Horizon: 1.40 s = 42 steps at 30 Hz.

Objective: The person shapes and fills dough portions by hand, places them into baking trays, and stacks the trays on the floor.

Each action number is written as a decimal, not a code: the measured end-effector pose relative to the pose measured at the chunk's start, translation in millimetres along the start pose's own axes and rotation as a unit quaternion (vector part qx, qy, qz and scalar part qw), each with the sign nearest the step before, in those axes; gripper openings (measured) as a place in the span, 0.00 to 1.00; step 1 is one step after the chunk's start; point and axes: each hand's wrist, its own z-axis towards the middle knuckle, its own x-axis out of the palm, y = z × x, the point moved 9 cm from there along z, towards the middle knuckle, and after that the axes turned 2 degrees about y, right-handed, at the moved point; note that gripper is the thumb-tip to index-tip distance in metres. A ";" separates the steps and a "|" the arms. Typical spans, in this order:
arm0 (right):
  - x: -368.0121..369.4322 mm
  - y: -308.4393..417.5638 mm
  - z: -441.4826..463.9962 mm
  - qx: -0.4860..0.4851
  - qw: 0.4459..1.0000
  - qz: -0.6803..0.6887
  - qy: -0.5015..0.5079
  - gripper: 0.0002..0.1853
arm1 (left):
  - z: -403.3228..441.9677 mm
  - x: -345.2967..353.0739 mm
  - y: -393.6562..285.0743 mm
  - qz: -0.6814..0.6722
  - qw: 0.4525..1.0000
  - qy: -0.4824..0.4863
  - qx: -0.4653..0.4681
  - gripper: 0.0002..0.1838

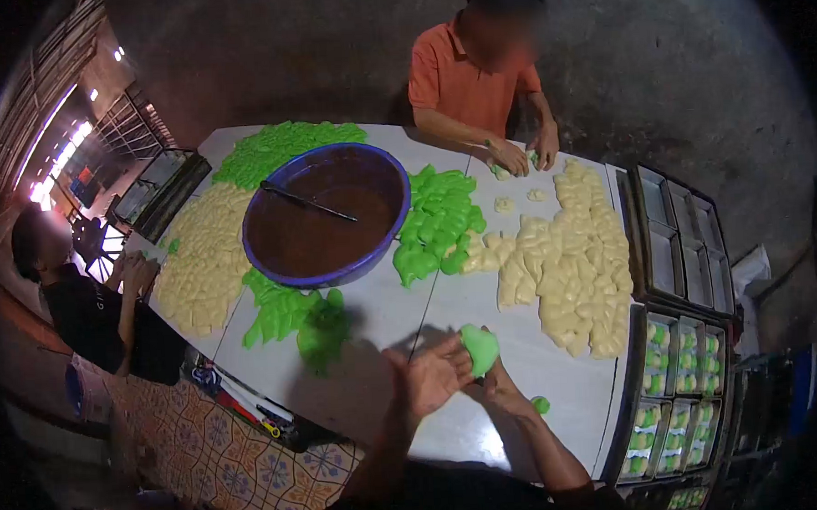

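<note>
A flattened piece of light green dough (479,349) is held up above the near part of the white table. My right hand (504,388) grips it from behind and below; its fingers are partly hidden by the dough. My left hand (435,379) is palm up with the fingers stretched out, and its fingertips meet or nearly meet the dough's left edge. A small green dough ball (541,404) lies on the table beside my right wrist. Beyond my left hand is a cluster of green dough pieces (323,332), partly in shadow.
A purple basin (330,278) of brown filling with a dark stick (310,203) stands mid-table. Cream dough pieces (573,257) and more green dough (436,219) lie around. Metal trays (674,389) with green-and-cream pieces line the right. Two co-workers (474,88) (101,305) handle dough.
</note>
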 end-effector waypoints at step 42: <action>-25.2 59.3 -129.9 -0.129 0.890 -0.317 -0.302 0.10 | -42.5 -19.7 86.9 0.579 0.806 -0.117 -0.049 0.10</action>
